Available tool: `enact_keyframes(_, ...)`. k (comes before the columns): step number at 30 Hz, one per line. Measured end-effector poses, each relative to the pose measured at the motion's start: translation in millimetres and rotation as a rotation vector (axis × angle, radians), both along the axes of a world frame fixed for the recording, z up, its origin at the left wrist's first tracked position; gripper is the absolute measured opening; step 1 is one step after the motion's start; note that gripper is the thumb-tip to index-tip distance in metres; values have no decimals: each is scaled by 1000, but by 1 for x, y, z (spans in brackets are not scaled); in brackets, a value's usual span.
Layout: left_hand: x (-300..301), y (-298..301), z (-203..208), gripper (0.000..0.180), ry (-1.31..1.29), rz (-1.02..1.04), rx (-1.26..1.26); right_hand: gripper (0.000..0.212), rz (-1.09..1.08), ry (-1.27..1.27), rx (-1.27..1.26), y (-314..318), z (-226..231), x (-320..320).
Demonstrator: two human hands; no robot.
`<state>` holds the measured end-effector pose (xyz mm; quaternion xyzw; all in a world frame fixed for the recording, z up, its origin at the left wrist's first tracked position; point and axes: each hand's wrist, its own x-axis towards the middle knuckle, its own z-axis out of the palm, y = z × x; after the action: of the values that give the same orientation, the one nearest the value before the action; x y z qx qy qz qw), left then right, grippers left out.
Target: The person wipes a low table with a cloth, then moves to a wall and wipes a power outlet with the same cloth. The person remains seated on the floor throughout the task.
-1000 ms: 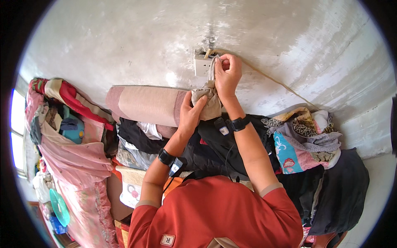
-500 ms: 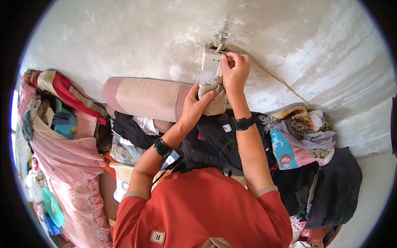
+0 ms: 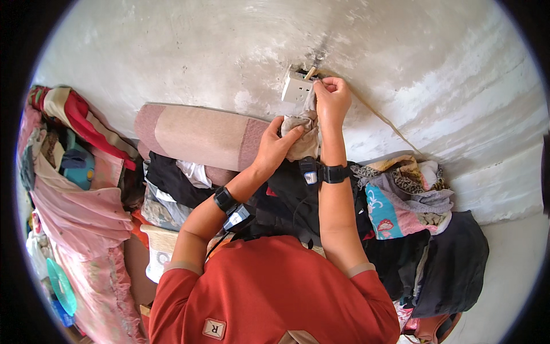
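Observation:
A crumpled beige cloth (image 3: 305,142) is bunched in my left hand (image 3: 274,147), whose thumb and fingers close on it. A narrow end of the cloth stretches upward to my right hand (image 3: 333,104). There my thumb and fingertips pinch it at the right edge of a white wall socket (image 3: 295,88). The socket sits tilted in a rough hole, its top edge apart from the wall. Whether the cloth touches the socket is hard to tell.
A pale cable (image 3: 378,110) runs from the hole down the stained wall (image 3: 189,51). Below lie a rolled pink-and-beige blanket (image 3: 200,135), dark clothes (image 3: 452,264) and a pile of patterned fabrics (image 3: 401,198). Pink bedding (image 3: 80,212) hangs at the left.
The view has shifted slightly. My right hand has stayed by the socket's right edge, and a longer strip of cloth now shows between my hands.

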<state>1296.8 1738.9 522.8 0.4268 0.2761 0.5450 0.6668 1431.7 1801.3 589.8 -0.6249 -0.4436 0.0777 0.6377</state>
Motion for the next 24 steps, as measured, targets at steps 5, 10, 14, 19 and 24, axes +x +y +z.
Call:
enact_keyframes(5, 1, 8, -7, 36, 30, 16, 1, 24, -27, 145, -3, 3, 2, -5)
enact_keyframes(10, 1, 9, 4, 37, 15, 20, -19, 23, -88, 138, -7, 7, 5, -6)
enact_keyframes(14, -1, 14, 4, 39, 40, -14, -16, 27, -150, 47, 19, 13, -5, -4)
enact_keyframes(19, -4, 14, 5, 40, -1, -22, -25, 30, -241, -41, 62, 16, -12, -5)
enact_keyframes(24, -8, 10, 9, 40, 7, 1, -30, 34, -243, 97, 20, 13, -7, -11)
